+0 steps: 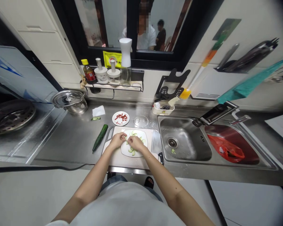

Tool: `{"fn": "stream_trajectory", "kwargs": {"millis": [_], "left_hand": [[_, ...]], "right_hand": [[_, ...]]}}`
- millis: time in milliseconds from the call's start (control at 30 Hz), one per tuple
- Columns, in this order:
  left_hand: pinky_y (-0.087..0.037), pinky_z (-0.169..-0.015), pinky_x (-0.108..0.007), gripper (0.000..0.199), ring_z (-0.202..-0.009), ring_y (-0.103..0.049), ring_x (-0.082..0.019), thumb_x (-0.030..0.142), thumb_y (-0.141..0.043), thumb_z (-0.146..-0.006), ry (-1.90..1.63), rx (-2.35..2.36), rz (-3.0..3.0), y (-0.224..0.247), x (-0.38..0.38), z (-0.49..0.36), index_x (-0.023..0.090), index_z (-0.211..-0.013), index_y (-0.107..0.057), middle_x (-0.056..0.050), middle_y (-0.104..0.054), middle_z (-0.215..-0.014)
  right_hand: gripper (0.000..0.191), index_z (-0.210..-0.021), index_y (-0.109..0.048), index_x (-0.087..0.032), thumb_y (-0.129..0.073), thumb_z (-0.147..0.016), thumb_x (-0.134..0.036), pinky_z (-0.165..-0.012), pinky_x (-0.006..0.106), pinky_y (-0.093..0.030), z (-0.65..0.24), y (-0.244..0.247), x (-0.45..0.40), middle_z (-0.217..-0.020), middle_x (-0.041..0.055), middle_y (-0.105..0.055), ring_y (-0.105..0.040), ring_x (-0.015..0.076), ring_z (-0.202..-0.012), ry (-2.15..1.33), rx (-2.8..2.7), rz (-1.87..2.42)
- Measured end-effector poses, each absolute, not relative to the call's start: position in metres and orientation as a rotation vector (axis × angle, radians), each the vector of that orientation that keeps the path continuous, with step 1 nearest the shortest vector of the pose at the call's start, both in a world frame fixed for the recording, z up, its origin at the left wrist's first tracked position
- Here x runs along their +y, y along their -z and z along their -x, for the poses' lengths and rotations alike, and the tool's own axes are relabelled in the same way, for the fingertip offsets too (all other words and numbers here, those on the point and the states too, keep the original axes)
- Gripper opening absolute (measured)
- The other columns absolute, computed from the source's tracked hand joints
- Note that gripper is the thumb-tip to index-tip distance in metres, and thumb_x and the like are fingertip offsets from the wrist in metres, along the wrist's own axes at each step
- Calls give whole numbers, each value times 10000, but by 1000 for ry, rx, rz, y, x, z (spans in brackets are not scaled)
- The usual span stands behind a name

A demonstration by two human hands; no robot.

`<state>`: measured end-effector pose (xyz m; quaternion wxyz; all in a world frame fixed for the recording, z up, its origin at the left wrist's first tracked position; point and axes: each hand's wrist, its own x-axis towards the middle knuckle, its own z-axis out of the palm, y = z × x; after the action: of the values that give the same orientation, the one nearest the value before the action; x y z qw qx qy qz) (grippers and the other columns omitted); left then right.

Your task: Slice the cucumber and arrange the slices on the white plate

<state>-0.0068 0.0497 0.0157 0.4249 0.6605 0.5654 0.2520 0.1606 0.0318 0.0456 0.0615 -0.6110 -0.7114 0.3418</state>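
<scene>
A white square plate (124,151) lies on the cutting board (122,162), with small fans of pale green cucumber slices (132,151) around it. Over the plate's left side, my left hand (118,140) is closed in a pinch, a bit of green cucumber slice at its fingertips. Just to its right, my right hand (135,143) bends over the plate with fingers pinched together; whatever they hold is too small to make out. A cleaver (156,141) lies along the board's right edge. Left of the board is a whole cucumber (100,138).
Behind the board sits a small plate (113,120) of red pieces. A lidded steel pot (73,105) stands at the back left. To the right are the sink (186,138), its faucet (214,114) and a red plastic bag (228,150). A condiment shelf (114,86) hangs above the counter.
</scene>
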Motion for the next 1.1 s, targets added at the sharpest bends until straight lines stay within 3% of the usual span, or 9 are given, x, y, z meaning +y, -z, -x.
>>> {"fn": "stream_trajectory", "kwargs": {"millis": [300, 500, 800, 1100], "left_hand": [[-421, -814, -292, 314, -913, -587, -219, 141, -538, -778, -412, 1599, -1959, -24, 43, 1, 188, -1051, -684, -74, -687, -902], [-409, -881, -313, 280, -980, -565, -230, 150, -519, -810, -363, 1606, -2048, -25, 40, -1, 191, -1013, -706, -86, -682, -950], [-407, -879, -328, 251, -968, -553, -233, 173, -531, -825, -369, 1606, -2069, -20, 40, -1, 196, -995, -715, -90, -671, -935], [-402, -899, -335, 236, -987, -549, -238, 187, -530, -838, -388, 1589, -2083, -21, 39, -1, 197, -985, -714, -97, -676, -951]], "right_hand": [[219, -957, -652, -188, -446, -935, -261, -660, 235, -344, -154, -42, 28, -986, 64, -693, -610, 157, -875, -843, -2274, 1942], [185, -984, -614, -195, -447, -939, -258, -696, 247, -351, -151, -41, 24, -997, 69, -679, -598, 172, -914, -762, -2286, 1962], [209, -1029, -603, -197, -418, -944, -245, -722, 270, -368, -148, -41, 21, -1025, 87, -674, -594, 197, -934, -714, -2331, 1973], [338, -1227, -563, -227, -378, -945, -213, -756, 286, -411, -148, -34, 16, -1043, 107, -658, -589, 210, -954, -632, -2487, 1851]]}}
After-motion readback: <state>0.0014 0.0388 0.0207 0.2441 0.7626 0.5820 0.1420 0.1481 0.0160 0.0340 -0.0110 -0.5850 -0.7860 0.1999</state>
